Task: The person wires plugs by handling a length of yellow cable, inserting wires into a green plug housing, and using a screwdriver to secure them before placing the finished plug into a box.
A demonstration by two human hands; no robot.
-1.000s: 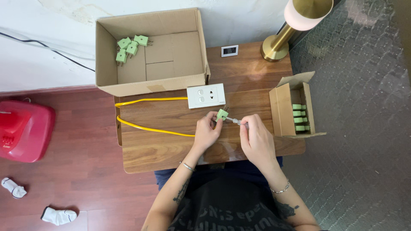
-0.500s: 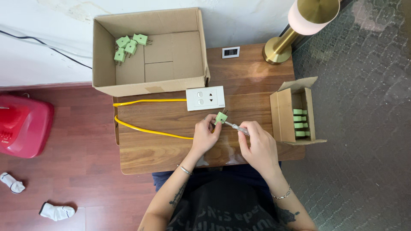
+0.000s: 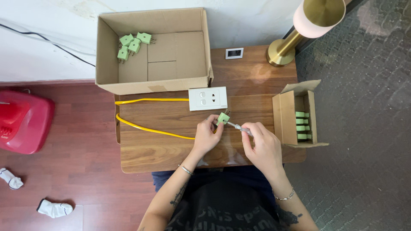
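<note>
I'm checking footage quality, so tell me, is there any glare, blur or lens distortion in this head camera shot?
Head view: sharp around the left hand, right hand and green plug; soft glare patch on the wooden table beside the brass lamp; mild wide-angle bending at the edges; lighting even, shadows soft.

Desk stood against the wall. Large open carton sat on its far left corner, four plugs in the carton's far left part. Socket plate lay just right of the carton's near edge, cable looping left from it. Small display behind the plate; lamp base at far right. Small open box on the right edge, more plugs stacked inside. On the floor left of the desk: container, two socks nearer.
</note>
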